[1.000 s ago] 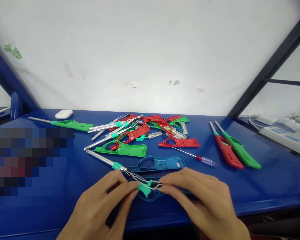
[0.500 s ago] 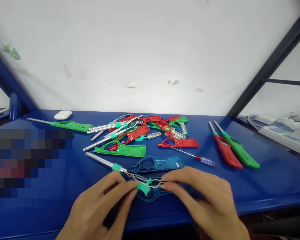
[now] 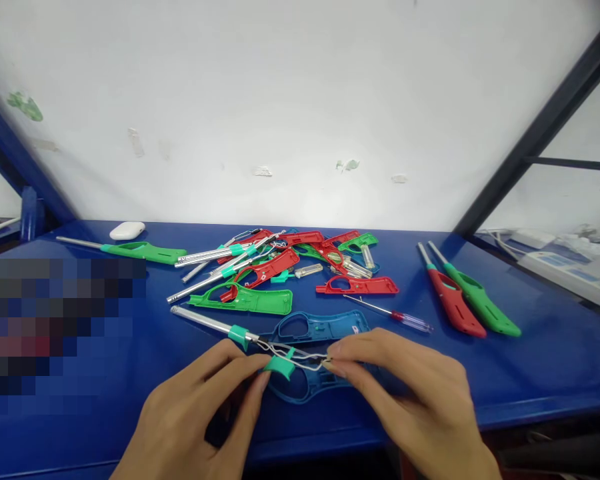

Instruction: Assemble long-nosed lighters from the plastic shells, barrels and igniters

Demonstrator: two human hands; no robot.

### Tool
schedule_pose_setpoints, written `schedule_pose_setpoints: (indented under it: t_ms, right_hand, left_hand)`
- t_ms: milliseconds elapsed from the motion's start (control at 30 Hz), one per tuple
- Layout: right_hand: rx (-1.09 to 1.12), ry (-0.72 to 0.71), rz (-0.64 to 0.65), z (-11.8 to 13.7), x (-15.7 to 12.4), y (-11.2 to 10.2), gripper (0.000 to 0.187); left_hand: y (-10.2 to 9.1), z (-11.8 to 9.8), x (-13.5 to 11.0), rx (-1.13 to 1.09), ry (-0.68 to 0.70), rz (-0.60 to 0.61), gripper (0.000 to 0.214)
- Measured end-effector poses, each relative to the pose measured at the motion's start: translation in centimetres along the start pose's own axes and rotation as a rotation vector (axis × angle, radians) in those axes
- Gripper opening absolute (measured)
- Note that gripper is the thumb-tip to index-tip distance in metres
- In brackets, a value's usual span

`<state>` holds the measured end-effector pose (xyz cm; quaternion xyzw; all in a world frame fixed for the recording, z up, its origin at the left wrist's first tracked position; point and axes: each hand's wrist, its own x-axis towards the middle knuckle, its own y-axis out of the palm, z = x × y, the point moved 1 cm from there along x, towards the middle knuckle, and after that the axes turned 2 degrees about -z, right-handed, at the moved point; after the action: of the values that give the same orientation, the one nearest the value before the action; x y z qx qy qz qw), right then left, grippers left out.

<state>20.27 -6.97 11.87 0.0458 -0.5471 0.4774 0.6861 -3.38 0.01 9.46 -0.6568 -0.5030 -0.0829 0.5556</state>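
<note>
My left hand (image 3: 200, 413) pinches a small teal trigger piece (image 3: 279, 365) with thin wires on it. The wires run to a metal tube (image 3: 205, 323) with a teal collar that points up and left across the table. My right hand (image 3: 410, 400) pinches the other end of the wires (image 3: 310, 360). Both hands hover over a blue lighter shell half (image 3: 305, 385) that lies near the table's front edge. A second blue shell half (image 3: 320, 327) lies just behind it.
A heap of red and green shell halves, metal tubes and small parts (image 3: 280, 267) lies mid-table. A red-handled screwdriver (image 3: 395, 315) lies right of it. Two whole lighters, red (image 3: 453, 303) and green (image 3: 480, 300), sit far right; another green lighter (image 3: 140, 251) and a white case (image 3: 127, 230) far left.
Both hands have shifted slightly up and away with the trigger piece and wires, and the tube has slid along with them. More of the near blue shell now shows.
</note>
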Motion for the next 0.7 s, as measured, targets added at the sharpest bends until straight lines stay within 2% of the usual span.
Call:
schedule_pose_setpoints:
  t_ms: [267,467,700]
  right_hand:
    - [-0.027,0.036,-0.047,0.2,0.2,-0.1,0.010]
    - [-0.029,0.024,-0.054,0.2,0.1,-0.1,0.012]
    - [-0.067,0.058,-0.094,0.1,0.0,-0.2,0.012]
  left_hand:
    - [-0.3,-0.1,1.0,-0.018,-0.009,-0.016,0.016]
    - [-0.1,0.1,1.2,-0.085,0.003,0.036,0.021]
    - [-0.5,0.0,1.2,-0.089,-0.049,0.054,0.015]
